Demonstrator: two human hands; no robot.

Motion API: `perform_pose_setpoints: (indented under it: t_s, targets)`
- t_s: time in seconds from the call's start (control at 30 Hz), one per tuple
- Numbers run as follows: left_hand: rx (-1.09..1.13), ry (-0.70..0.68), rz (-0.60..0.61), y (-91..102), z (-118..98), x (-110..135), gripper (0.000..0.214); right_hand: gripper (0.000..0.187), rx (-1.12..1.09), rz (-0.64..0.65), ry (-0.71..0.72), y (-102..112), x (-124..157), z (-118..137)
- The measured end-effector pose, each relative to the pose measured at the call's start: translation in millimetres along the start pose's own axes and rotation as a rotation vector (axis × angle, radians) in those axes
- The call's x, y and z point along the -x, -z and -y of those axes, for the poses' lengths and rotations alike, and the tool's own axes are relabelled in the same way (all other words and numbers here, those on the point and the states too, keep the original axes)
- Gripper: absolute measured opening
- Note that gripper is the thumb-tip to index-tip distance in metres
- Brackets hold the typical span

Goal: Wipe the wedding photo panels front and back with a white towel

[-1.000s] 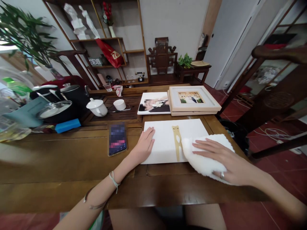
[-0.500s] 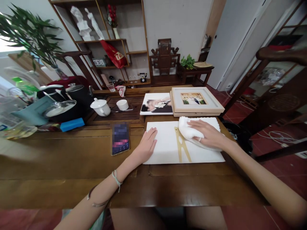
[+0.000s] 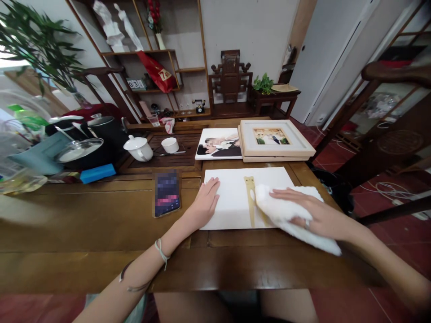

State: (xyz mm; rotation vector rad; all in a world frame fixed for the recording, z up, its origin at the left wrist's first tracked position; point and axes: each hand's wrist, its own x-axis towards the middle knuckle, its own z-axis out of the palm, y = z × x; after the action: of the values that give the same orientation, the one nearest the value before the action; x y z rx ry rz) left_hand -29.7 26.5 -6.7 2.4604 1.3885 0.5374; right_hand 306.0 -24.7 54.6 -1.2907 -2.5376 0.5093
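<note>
A white rectangular panel [image 3: 232,211] lies flat on the wooden table, with a gold-coloured forked piece [image 3: 250,193] down its middle. My left hand [image 3: 204,205] rests on the panel's left edge, fingers stretched out flat. On the right side, my right hand [image 3: 311,213] grips a bunched white towel [image 3: 278,204] and presses it against the panel. The towel covers part of the forked piece's right leg and the panel's lower right corner, and hangs past the panel's near edge onto the table.
Behind the panel are a photo print [image 3: 218,144] and stacked light-wood picture frames [image 3: 296,150]. A phone [image 3: 167,195] lies left of my left hand. Farther left stand a lidded white teacup [image 3: 138,149], a white cup [image 3: 170,145], a blue block [image 3: 97,173] and a glass-lidded pot [image 3: 82,152].
My right hand has drawn the towel toward me and rightward, from the panel's upper part to its lower right corner. My left hand stays on the left edge.
</note>
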Motion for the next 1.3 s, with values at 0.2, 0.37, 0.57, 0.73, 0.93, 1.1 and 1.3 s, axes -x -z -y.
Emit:
perform_pose_setpoints:
  t_s: [0.2,0.37,0.57,0.73,0.93,1.1,1.3]
  targets:
    - [0.005,0.007,0.012,2.9,-1,0,0.047,0.052,0.015,-0.119,-0.125,5,-73,-29]
    - [0.009,0.007,0.023,6.1,-3,1,0.047,0.050,0.209,-0.171,-0.019,-11,-82,-28]
    - [0.009,-0.008,0.009,5.5,-3,1,0.046,0.072,0.248,-0.071,0.164,-21,-17,0]
    - [0.005,-0.008,0.000,3.5,-2,1,0.047,0.094,0.215,0.031,0.196,-16,25,26]
    - [0.004,0.008,0.027,4.9,-3,1,0.047,0.079,0.238,0.020,0.182,-13,-1,4]
    - [0.002,0.010,0.027,6.8,-5,1,0.047,0.063,0.302,-0.054,0.131,-8,-56,-33]
    - [0.004,0.008,0.017,7.6,-5,1,0.046,0.059,0.342,-0.091,0.075,-4,-86,-52]
